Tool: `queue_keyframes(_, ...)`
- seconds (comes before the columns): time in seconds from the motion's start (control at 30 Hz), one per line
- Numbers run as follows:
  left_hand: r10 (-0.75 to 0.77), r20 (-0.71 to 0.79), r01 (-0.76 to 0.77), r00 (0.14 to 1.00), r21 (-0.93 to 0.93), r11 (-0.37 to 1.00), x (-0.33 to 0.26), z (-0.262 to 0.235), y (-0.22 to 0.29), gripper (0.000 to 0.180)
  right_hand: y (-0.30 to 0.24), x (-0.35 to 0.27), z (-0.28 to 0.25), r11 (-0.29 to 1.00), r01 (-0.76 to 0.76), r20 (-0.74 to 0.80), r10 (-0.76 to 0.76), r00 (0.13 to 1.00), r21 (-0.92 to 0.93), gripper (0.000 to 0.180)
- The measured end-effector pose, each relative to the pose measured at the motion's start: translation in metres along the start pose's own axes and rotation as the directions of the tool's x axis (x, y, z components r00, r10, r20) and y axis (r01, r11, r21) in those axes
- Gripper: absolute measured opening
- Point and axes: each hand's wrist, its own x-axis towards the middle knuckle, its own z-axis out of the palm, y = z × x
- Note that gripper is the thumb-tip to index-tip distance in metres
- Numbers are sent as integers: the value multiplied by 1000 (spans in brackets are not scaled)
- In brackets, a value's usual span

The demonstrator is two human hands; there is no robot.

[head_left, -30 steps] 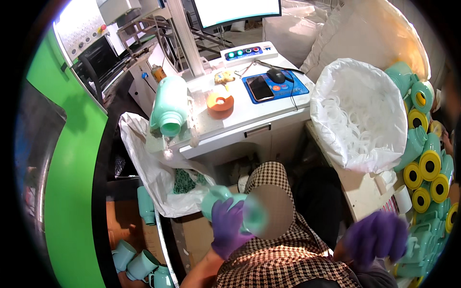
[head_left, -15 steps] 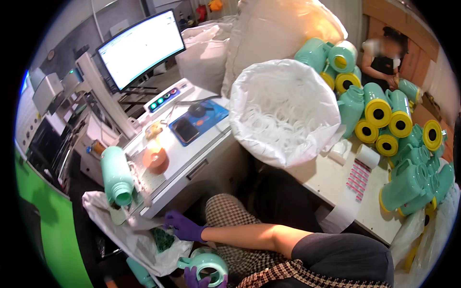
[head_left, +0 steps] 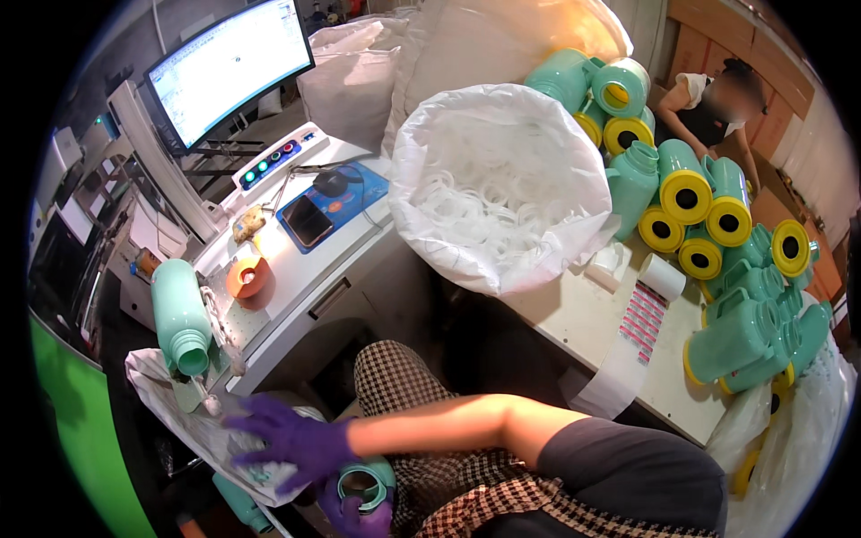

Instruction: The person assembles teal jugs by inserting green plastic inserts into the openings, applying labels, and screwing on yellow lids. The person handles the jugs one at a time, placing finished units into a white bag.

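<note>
Low in the view, my left hand (head_left: 355, 515) in a purple glove grips a mint-green jug shell (head_left: 384, 472), its round open mouth facing up. My right forearm crosses above my lap from the right. My purple-gloved right hand (head_left: 300, 441) is spread over a white sack (head_left: 193, 414), just left of the jug's mouth, its fingers slightly blurred and nothing visible in them. The right hand hides much of what the sack holds. Another mint-green jug (head_left: 178, 309) lies tilted beside the sack, mouth toward me.
A large white-lined bin (head_left: 421, 229) holds many translucent rings (head_left: 502, 215). Mint-green jugs with yellow bases (head_left: 686, 197) are piled on the right table, near a label sheet (head_left: 642, 323). A phone (head_left: 307, 221) and an orange cup (head_left: 248, 278) sit left. A co-worker (head_left: 708, 112) bends behind the pile.
My right hand has opened from a pinch and come down closer to the jug. The jug has turned, so its handle no longer shows. The view has shifted, and the co-worker has leaned over.
</note>
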Motion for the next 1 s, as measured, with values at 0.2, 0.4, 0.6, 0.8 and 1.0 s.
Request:
queue_keyframes(0.2, -83, -22, 81, 996, -82, 993, -30, 2, -14, 46, 60, -27, -30, 994, -72, -76, 65, 995, -86, 57)
queue_keyframes(0.4, -219, 49, 221, 975, -36, 975, -33, -5, -20, 39, 23, -55, -270, 798, -415, -314, 298, 902, -437, 31)
queue_keyframes(0.6, -210, 24, 211, 977, -146, 967, 13, 18, -4, 44, 78, -166, -393, 336, -507, -80, 769, 634, -793, 30)
queue_keyframes(0.8, -169, -70, 165, 983, -58, 985, 15, 7, -3, 48, -11, -70, -296, 629, -751, -265, 703, 660, -201, 33)
queue_keyframes(1.0, -157, -59, 154, 986, -54, 987, 32, -2, 6, 82, -45, -119, -143, 258, -941, 497, 801, 334, 217, 42)
